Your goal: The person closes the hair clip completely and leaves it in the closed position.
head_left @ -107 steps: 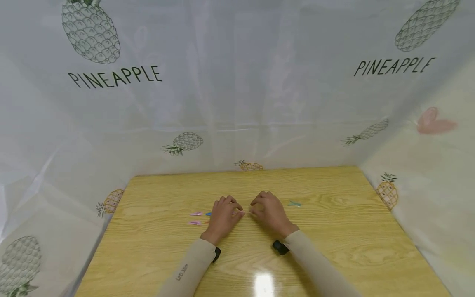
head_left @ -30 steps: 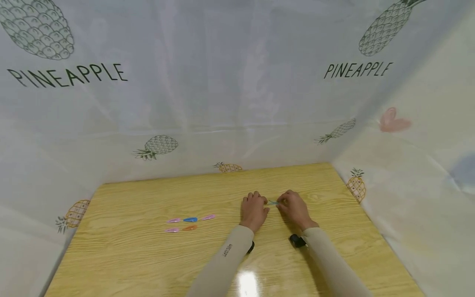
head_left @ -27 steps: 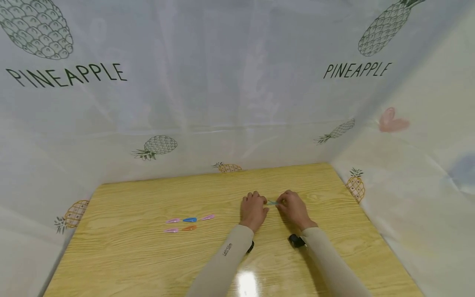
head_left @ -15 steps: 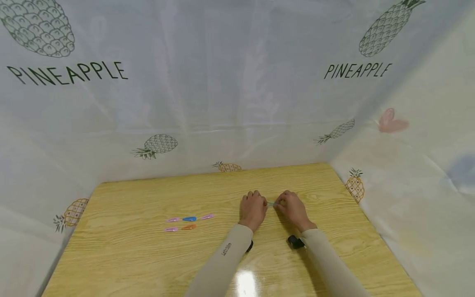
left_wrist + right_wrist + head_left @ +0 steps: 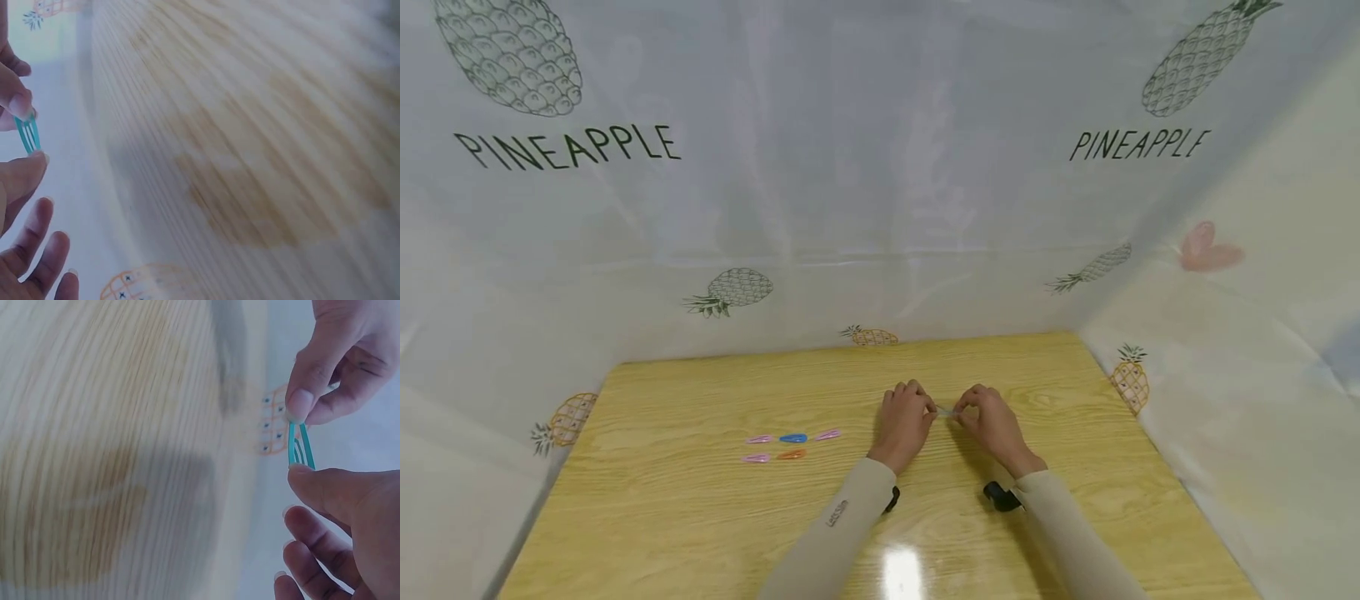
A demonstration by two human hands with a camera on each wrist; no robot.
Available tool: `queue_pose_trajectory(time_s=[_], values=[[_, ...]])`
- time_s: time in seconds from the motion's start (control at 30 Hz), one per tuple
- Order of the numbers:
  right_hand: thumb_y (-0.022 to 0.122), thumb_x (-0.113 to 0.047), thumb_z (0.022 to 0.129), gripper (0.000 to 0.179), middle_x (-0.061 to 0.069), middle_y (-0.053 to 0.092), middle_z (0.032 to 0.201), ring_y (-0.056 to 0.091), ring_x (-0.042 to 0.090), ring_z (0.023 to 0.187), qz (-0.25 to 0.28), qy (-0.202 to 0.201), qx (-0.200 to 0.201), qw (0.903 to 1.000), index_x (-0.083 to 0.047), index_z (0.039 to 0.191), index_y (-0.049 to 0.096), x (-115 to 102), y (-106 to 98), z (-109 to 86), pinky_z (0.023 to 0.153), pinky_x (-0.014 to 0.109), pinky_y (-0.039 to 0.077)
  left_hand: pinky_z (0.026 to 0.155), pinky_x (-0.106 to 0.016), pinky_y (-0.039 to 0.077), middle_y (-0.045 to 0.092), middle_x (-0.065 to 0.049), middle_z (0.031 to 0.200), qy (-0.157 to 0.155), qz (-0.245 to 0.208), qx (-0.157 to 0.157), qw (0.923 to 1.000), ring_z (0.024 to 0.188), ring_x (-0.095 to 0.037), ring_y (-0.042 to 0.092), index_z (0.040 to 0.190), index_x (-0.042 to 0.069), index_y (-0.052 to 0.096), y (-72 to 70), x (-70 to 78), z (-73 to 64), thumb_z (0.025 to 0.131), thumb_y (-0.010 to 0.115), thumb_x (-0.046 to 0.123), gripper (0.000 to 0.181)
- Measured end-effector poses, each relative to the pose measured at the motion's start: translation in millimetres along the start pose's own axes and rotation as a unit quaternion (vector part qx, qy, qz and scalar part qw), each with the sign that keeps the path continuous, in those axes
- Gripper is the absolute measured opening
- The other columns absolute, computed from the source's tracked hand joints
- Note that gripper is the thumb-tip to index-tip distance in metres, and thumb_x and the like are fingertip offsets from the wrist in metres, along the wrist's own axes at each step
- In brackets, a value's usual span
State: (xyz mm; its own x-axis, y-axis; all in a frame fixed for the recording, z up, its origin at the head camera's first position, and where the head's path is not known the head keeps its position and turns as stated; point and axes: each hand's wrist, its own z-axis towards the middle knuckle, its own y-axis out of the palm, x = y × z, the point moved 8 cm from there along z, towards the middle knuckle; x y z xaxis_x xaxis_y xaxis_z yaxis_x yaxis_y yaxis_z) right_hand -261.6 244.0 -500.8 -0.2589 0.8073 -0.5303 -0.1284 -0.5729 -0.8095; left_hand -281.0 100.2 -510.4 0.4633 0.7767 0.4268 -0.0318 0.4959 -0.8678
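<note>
A teal snap hair clip (image 5: 946,411) is held between my two hands above the table. My left hand (image 5: 905,423) pinches one end between thumb and finger; my right hand (image 5: 994,423) pinches the other. In the right wrist view the clip (image 5: 302,447) stretches from one thumb to the other, its slim bars and slots showing and both ends covered by fingertips. The left wrist view shows the same clip (image 5: 27,134), with the other fingers of the nearer hand spread away from it.
Left of my hands lie two rows of hair clips on the wooden table (image 5: 700,517): pink (image 5: 758,439), blue (image 5: 793,438) and pink (image 5: 828,435) behind, pink (image 5: 756,458) and orange (image 5: 792,455) in front. A pineapple-print sheet (image 5: 880,208) encloses the back and sides.
Earlier my hands were farther left, beside the laid-out clips, while the teal clip lay alone on the right. They moved right to it, and now both pinch it.
</note>
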Motion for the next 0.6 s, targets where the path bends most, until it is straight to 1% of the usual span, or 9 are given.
queue_pose_trajectory(time_s=[0.1, 0.23, 0.47, 0.6], values=[[0.084, 0.001, 0.087, 0.013, 0.008, 0.069, 0.102, 0.065, 0.035, 0.102, 0.009, -0.019, 0.0, 0.9998, -0.009, 0.087, 0.077, -12, 1, -1.4, 0.082, 0.053, 0.059, 0.094, -0.038, 0.049, 0.065, 0.005, 0.108, 0.013, 0.01, 0.014, 0.9998, 0.1, -0.017, 0.059, 0.095, 0.021, 0.083, -8.1, -4.3, -6.9, 0.096, 0.081, 0.028, 0.007], [0.084, 0.002, 0.087, 0.014, 0.007, 0.069, 0.1, 0.065, 0.033, 0.099, 0.014, -0.043, 0.001, 0.999, -0.009, 0.086, 0.076, -24, 3, -3.9, 0.081, 0.052, 0.059, 0.096, -0.038, 0.048, 0.064, 0.005, 0.11, 0.016, 0.009, 0.019, 0.9996, 0.103, -0.017, 0.059, 0.1, 0.023, 0.08, -15.7, -11.3, -17.2, 0.098, 0.079, 0.03, 0.007], [0.084, 0.001, 0.087, 0.015, 0.004, 0.07, 0.102, 0.064, 0.029, 0.1, 0.029, -0.049, -0.016, 0.9982, -0.011, 0.087, 0.076, -39, 13, -5.4, 0.084, 0.049, 0.058, 0.099, -0.039, 0.048, 0.062, 0.004, 0.115, 0.017, 0.018, 0.025, 0.9994, 0.107, -0.018, 0.058, 0.112, 0.022, 0.078, -29.3, -23.1, -31.8, 0.099, 0.077, 0.033, 0.017], [0.084, 0.002, 0.087, 0.014, 0.002, 0.07, 0.102, 0.063, 0.027, 0.099, 0.042, -0.058, -0.026, 0.9971, -0.01, 0.088, 0.076, -48, 19, -6.1, 0.084, 0.048, 0.057, 0.098, -0.038, 0.049, 0.062, 0.003, 0.117, 0.022, 0.02, 0.022, 0.9993, 0.107, -0.018, 0.058, 0.121, 0.02, 0.078, -35.9, -29.5, -39.7, 0.1, 0.076, 0.033, 0.025]])
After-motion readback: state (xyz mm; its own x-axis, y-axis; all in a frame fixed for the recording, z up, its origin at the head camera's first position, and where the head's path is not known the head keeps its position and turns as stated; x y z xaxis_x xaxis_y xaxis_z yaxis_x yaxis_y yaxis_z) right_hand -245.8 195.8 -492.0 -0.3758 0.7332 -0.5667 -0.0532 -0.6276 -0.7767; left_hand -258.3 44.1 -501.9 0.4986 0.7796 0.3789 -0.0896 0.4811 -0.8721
